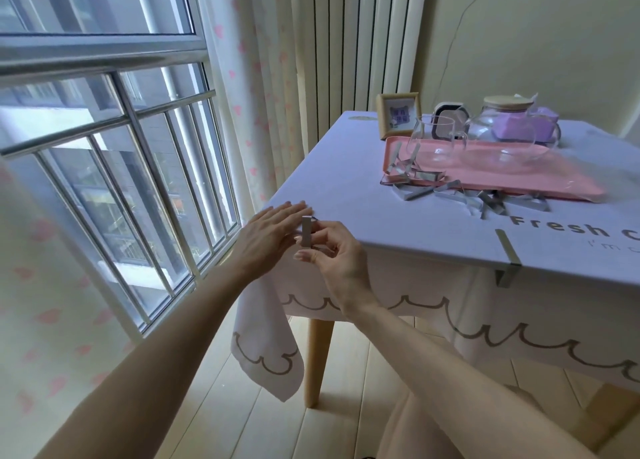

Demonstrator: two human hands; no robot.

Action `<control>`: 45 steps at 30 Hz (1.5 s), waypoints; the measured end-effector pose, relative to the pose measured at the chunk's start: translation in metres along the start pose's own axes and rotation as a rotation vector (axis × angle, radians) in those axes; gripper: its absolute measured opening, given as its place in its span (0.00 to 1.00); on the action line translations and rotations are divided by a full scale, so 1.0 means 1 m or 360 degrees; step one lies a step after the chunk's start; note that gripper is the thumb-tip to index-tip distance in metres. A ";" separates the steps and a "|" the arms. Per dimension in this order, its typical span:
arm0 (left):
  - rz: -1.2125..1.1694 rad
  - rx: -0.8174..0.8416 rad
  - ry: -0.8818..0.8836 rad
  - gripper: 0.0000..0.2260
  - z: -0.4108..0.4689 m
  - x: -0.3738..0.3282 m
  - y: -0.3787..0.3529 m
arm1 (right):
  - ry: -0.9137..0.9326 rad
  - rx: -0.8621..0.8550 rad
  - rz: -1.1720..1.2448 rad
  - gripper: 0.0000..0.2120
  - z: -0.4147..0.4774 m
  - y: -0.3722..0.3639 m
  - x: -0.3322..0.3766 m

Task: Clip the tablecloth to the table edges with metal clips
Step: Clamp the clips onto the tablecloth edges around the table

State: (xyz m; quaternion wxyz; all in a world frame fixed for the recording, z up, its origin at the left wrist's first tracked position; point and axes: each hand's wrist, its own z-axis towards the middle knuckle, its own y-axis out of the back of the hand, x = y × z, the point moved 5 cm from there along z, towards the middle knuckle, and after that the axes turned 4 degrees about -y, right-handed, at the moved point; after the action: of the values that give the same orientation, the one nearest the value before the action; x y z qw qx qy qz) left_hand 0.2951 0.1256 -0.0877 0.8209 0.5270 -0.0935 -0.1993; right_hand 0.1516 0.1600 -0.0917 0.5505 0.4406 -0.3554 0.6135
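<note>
The tablecloth (381, 213) is showing bold dark print reading "Fresh C", which is running off the right edge of the view. A fainter line beneath is beginning "I'm". The framed picture (399, 116) is carrying characters too small to read.

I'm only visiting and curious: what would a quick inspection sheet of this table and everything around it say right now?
Surface: table under a white tablecloth, scalloped hem hanging over the edges.
Job's things: metal clip held at the near-left corner; fitted clip already on the front edge; loose clips heaped on and beside the pink tray.
Clutter: glass cup and glass teapot on the tray; picture frame behind.
Hands: left hand flat on the cloth; right hand pinches the metal clip.
Cables: none certain; thin line on the wall, cable or crack unclear.
Surroundings: window, curtain, wooden floor.
</note>
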 end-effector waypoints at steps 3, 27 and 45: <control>-0.0032 -0.0143 -0.0091 0.21 -0.001 0.002 0.001 | 0.0041 -0.0034 0.0030 0.08 0.000 -0.006 -0.003; -0.0399 -0.0338 0.0006 0.23 -0.013 -0.011 0.007 | 0.0030 -0.0455 -0.0079 0.08 -0.023 -0.009 -0.027; -0.0359 -0.0044 -0.0164 0.34 -0.013 -0.007 0.010 | -0.0851 -0.0344 0.0347 0.08 -0.014 -0.012 -0.038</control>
State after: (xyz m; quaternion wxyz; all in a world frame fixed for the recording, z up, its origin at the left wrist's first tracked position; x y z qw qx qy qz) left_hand 0.2962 0.1430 -0.0837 0.7945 0.5119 -0.0728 -0.3184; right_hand 0.1615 0.1614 -0.1327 0.4121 0.4845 -0.5961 0.4900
